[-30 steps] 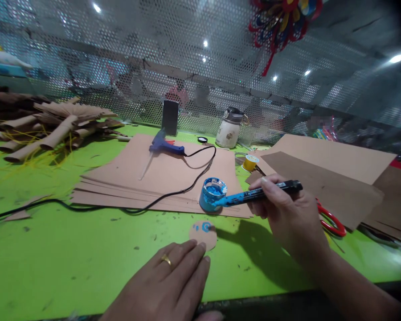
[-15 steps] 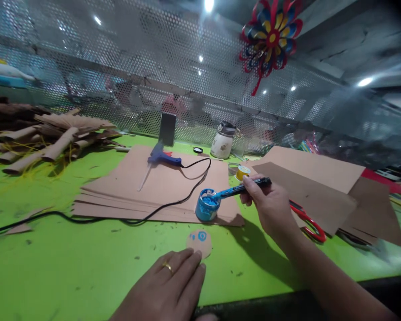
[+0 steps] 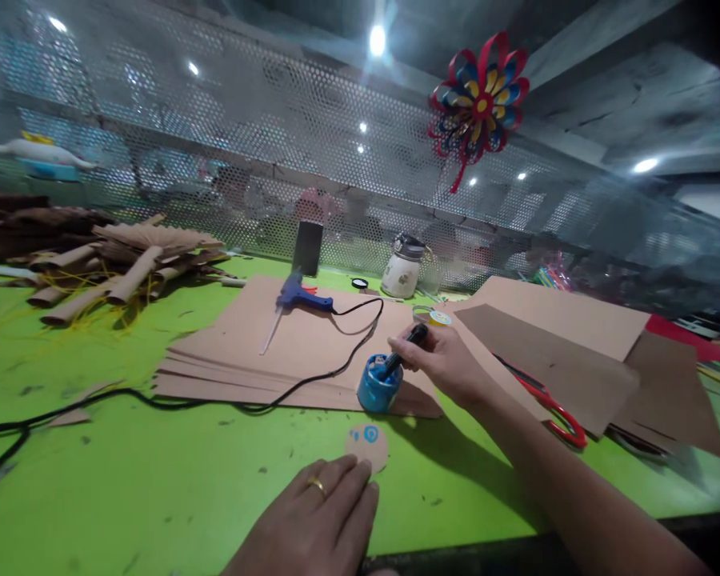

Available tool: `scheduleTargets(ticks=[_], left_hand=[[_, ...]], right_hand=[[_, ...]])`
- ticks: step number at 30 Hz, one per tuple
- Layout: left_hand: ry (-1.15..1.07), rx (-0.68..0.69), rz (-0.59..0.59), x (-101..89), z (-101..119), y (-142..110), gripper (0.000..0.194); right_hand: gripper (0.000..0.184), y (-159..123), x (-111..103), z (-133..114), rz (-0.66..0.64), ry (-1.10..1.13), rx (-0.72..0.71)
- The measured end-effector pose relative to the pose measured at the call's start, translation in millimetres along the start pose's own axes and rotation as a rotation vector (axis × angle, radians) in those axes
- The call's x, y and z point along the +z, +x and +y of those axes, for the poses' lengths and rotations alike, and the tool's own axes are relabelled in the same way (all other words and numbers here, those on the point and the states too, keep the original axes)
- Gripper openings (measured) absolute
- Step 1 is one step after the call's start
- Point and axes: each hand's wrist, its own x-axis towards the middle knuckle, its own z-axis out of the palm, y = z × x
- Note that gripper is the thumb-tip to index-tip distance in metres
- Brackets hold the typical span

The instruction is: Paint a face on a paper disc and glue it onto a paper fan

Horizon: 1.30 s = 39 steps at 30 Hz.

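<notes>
- Half a second ago we saw the black pen (image 3: pixel 408 349) held low-angled, its blue-coated end at the jar's rim; now we see it steeper, that end down inside the blue jar (image 3: pixel 377 395).
- Right hand (image 3: pixel 441 360): fingers closed around the pen, just right of the jar and slightly above it.
- Left hand (image 3: pixel 315 512): flat, fingers extended and together, grasping nothing; fingertips rest on the near edge of the paper disc (image 3: pixel 373 453), as before.
- We note the disc's blue marks just ahead of the left fingertips, the jar farther beyond.
</notes>
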Motion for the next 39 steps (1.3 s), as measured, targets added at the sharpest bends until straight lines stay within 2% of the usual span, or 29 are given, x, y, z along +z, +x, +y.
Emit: scheduleTargets(ticks=[4, 7, 9, 12, 15, 22, 26, 33, 39], left_hand=[[0.016, 0.029, -0.001, 1.6, -2.5, -1.7, 0.043], [0.027, 0.049, -0.019, 3.8, -3.9, -3.0, 0.042], [0.031, 0.056, -0.026, 5.1, -4.1, -3.7, 0.040], [0.035, 0.042, -0.014, 5.6, -2.8, -4.0, 0.042], [0.038, 0.023, -0.011, 4.8, -0.8, -3.4, 0.044], [0.034, 0.038, -0.009, 3.1, -1.7, -1.8, 0.044], [0.037, 0.033, -0.010, 3.2, -2.2, -2.6, 0.043], [0.022, 0.021, -0.016, 4.3, -1.6, -1.4, 0.042], [-0.004, -0.021, -0.057, -1.8, 3.2, 1.0, 0.040]], right_hand=[[0.039, 1.8, -10.7, 7.1, 0.195, 0.178, 0.009], [0.039, 2.8, -10.0, 10.2, 0.273, 0.153, -0.027], [0.038, 2.4, -3.3, 9.8, 0.258, 0.073, -0.060], [0.035, 0.7, 9.0, 6.7, 0.136, -0.054, -0.107], [0.034, -1.7, 12.1, 4.0, 0.053, -0.065, -0.109], [0.032, -11.9, -8.3, -5.7, 0.291, 0.041, -0.127], [0.031, -16.6, -13.7, -7.9, 0.356, 0.197, -0.104], [0.034, -12.9, -20.2, 4.0, 0.319, 0.371, -0.053], [0.029, -24.7, -17.6, -4.4, 0.245, 0.520, 0.017]])
